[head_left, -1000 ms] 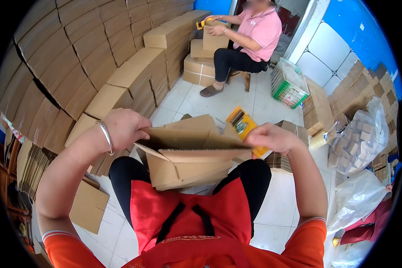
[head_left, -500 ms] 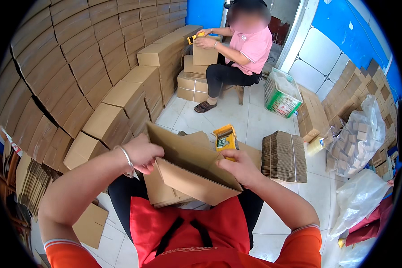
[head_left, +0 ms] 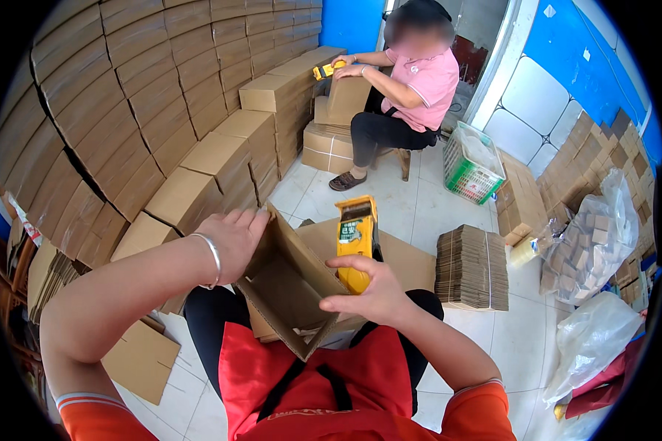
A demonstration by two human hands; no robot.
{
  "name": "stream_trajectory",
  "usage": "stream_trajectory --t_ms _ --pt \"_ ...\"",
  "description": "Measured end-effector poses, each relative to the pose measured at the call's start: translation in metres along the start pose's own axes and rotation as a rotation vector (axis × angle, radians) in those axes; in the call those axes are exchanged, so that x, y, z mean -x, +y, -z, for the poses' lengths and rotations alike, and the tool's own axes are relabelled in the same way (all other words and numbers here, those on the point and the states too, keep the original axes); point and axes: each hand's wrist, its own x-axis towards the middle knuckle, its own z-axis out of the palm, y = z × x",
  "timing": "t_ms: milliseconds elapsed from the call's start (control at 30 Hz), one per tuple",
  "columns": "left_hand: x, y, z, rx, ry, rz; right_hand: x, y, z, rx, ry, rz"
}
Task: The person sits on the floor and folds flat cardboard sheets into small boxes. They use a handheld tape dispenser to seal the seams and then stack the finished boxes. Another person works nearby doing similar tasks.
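An open cardboard box [head_left: 287, 275] sits tilted on my lap, its mouth facing up toward me and its inside visible. My left hand [head_left: 232, 246], with a silver bangle at the wrist, lies with straight fingers against the box's left wall. At the box's right side, my right hand [head_left: 371, 290] has thumb and fingers spread, holding nothing; I cannot tell whether it touches the wall. Just beyond its fingers is a yellow tape dispenser [head_left: 357, 272] with a green-and-white label. Cardboard [head_left: 401, 253] lies under and behind the dispenser.
Stacked cartons [head_left: 147, 95] line the left wall. Ahead, a seated person [head_left: 426, 88] in pink holds another yellow dispenser at a box. Rightward are a tied bundle of flat cardboard [head_left: 471, 268], a green-and-white basket [head_left: 472, 165] and a clear bag of small boxes [head_left: 588, 242].
The box has turned and tilted, showing its inside more. My right hand has released the box edge and spread its fingers; my left hand has flattened against the side.
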Motion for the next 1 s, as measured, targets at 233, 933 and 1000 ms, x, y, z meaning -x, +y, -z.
stream_trajectory --t_ms 233,933,1000 --pt "0.023 -0.027 -0.025 0.448 0.216 -0.35 -0.038 -0.008 -0.01 0.499 0.335 0.089" --pt "-0.019 0.034 -0.088 0.51 1.291 0.22 -0.061 -0.009 0.014 0.969 -0.037 0.603" --pt "-0.019 0.029 -0.086 0.526 1.127 0.267 -0.055 -0.007 0.012 1.007 -0.072 0.567"
